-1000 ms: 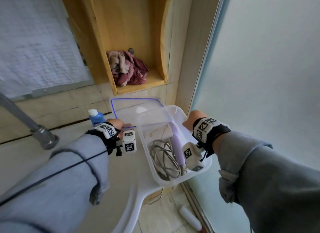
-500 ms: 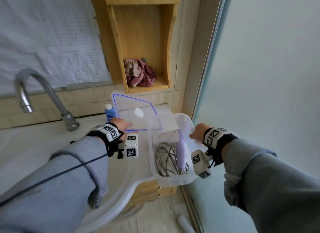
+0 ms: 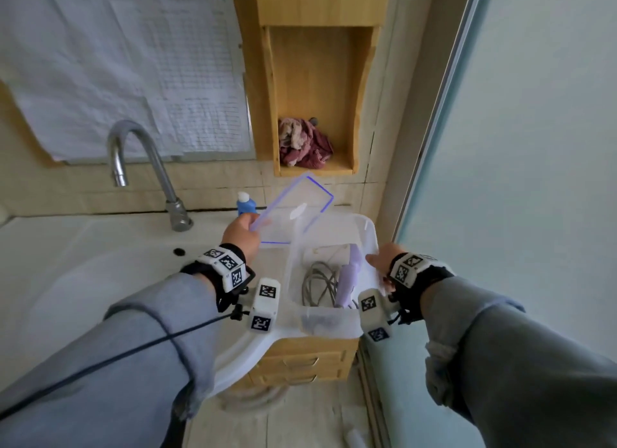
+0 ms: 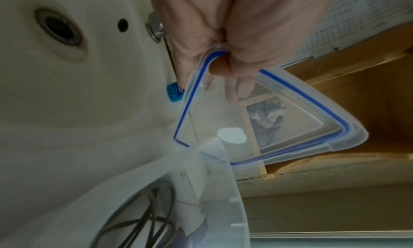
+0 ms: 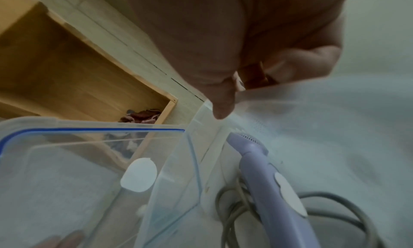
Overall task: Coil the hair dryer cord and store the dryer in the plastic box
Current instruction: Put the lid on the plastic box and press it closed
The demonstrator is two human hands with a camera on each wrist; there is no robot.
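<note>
Lid (image 3: 293, 210) lifted and tilted since the earlier frame, left hand (image 3: 241, 231) pinching its corner. Right hand (image 3: 380, 260) grips box (image 3: 329, 321) rim at the sink's (image 3: 100, 247) right edge. Dryer (image 3: 349, 274) and coiled cord (image 3: 317, 282) inside.

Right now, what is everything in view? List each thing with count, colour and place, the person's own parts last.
plastic box: one, clear, on the sink's right edge.
hair dryer: one, lilac, inside the box.
cord: one, grey, coiled in the box beside the dryer.
lid: one, clear with blue seal, tilted above the box's left side.
bottle: one, blue with white cap, behind the left hand.
faucet: one, chrome, behind the sink.
sink: one, white, left.
cloth: one, maroon and pink, in the wooden niche.
left hand: grips the lid's corner.
right hand: holds the box's right rim.
</note>
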